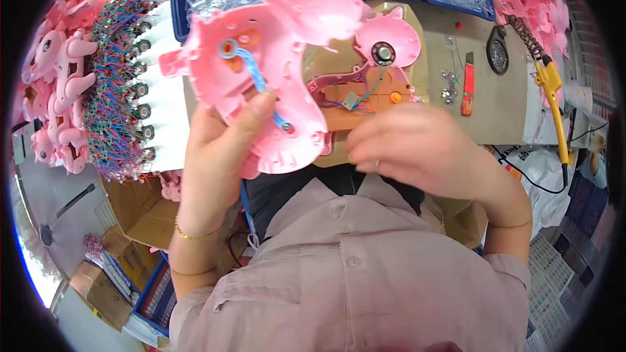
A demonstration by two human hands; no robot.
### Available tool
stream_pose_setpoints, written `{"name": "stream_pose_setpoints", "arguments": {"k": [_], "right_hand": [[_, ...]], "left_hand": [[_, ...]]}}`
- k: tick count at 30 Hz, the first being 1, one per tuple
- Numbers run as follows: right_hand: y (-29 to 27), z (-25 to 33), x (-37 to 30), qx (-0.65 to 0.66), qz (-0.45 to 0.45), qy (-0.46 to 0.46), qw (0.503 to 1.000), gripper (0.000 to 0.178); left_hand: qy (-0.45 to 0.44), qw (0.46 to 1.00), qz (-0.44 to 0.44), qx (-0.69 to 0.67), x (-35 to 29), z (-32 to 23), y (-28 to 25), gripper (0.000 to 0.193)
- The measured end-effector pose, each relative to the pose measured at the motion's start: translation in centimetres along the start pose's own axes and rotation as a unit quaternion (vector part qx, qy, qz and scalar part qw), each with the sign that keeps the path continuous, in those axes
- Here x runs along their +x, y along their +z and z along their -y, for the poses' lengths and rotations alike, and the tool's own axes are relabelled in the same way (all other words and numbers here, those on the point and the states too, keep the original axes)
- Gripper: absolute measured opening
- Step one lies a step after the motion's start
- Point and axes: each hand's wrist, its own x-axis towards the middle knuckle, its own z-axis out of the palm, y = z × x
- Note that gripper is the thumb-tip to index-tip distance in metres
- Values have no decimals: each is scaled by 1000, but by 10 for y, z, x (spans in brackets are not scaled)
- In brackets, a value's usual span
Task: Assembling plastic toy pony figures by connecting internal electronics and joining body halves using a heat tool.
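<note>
Pink shell (287,85) is gripped by the left hand (222,140) above the bench's (479,127) front edge; the right hand (411,146) hangs apart, too blurred to tell whether it pinches anything. A careless snag could tear the thin wires (378,80) near the speaker (383,54). A red cutter (468,88) lies toward the bench's right edge; the shell blocks some bench behind it.

- Two hands: left hand (225,133) at ten o'clock, right hand (411,146) at three
- One blue strip (254,76), eleven o'clock
- Round speakers (383,53): one at one o'clock, at least six at ten
- One red cutter (468,88), two o'clock
- One yellow tool (559,117), three o'clock
- One bracelet (193,238), eight o'clock
</note>
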Motion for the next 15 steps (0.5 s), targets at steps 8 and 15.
{"name": "stream_pose_setpoints", "arguments": {"k": [8,15], "right_hand": [[13,13,2,279,-151,322,892,11],[22,12,6,123,-232,212,941,13]], "left_hand": [[-34,998,61,9,3,-1,15,38],[40,991,11,125,-7,8,23,35]]}}
